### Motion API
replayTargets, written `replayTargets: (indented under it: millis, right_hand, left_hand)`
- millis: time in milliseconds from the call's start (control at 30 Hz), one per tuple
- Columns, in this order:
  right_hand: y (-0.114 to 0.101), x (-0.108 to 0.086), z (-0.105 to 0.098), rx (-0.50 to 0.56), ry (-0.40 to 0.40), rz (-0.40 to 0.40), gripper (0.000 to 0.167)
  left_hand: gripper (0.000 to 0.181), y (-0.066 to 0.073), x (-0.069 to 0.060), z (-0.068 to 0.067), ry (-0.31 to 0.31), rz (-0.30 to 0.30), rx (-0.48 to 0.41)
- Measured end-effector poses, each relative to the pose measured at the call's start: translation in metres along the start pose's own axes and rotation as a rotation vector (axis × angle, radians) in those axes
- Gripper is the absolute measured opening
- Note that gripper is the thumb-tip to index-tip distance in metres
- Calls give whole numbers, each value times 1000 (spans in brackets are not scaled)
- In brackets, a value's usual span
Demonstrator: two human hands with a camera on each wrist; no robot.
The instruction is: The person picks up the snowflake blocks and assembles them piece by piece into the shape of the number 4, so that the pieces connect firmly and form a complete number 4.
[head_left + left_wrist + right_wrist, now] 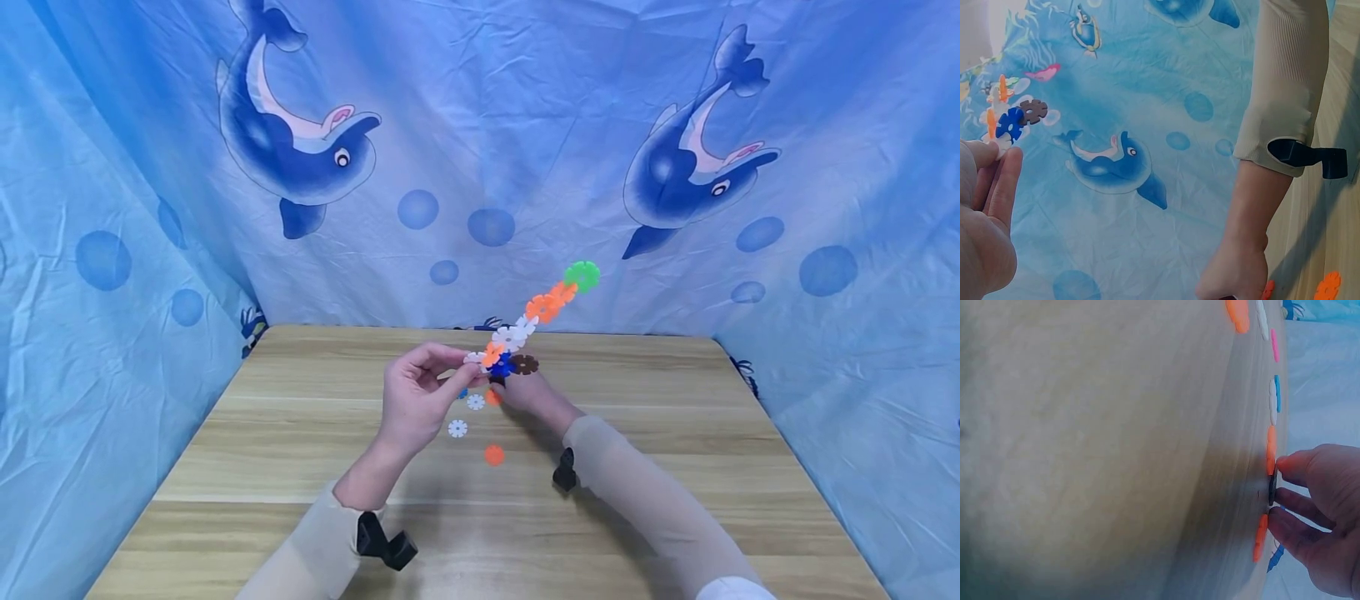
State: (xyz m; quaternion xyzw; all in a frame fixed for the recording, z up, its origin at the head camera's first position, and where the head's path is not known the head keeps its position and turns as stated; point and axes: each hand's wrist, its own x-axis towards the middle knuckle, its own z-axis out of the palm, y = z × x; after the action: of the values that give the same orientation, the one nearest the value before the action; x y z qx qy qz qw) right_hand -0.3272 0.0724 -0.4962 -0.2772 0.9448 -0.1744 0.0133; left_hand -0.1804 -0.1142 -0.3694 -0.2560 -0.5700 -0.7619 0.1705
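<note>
Chain of notched snowflake discs [543, 308] slants from mid-frame toward the upper right of the head view; we see the left hand [416, 398] pinching its white disc [473, 357], while the right hand [527, 394] curls thumb and fingers round a dark disc [1273, 489], right wrist view, right side

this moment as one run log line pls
left hand: pinches joined disc chain | right hand: fingers and thumb round dark disc, low at table | nearby: loose orange discs, loose white discs
</note>
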Motion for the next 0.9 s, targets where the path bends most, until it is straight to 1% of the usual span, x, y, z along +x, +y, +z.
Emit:
replayTargets:
  millis: [167,333,400,433,533,600,633,667,700,800,833,867,900]
  right_hand:
    - [0,-2,0,-5,5,44,27]
    - [2,-1,2,-44,22,19,22]
    - [3,0,2,-35,21,17,19]
    - [3,-1,2,-16,18,34,17]
    - [4,-3,0,93,31,92,11]
    - [4,-6,-4,215,56,126,8]
    - [4,-8,-6,314,68,145,6]
    - [3,-10,-9,382,86,150,5]
    - [4,-11,-12,411,107,139,4]
    - [3,-15,-26,450,188,80,9]
    - [2,-18,-32,432,212,60,10]
    - [1,-20,-38,386,246,33,11]
    - [0,-22,-44,362,276,14,12]
  left_hand:
    - [11,-1,-1,0,4,3,5]
    - [12,-2,-2,-1,3,2,-5]
    - [13,-2,-2,-1,4,0,-10]
    - [13,-2,-2,0,3,-4,-12]
    - [17,-3,-2,0,8,-17,-20]
    - [22,-3,-1,0,12,-22,-22]
    - [24,-3,0,0,15,-25,-20]
    - [26,-2,1,0,18,-27,-21]
    - [28,-2,1,-1,21,-28,-21]
    - [33,-1,4,-2,28,-23,-28]
    - [35,0,4,-2,31,-21,-31]
    - [35,1,5,-2,33,-18,-34]
    - [36,1,6,-2,35,-14,-37]
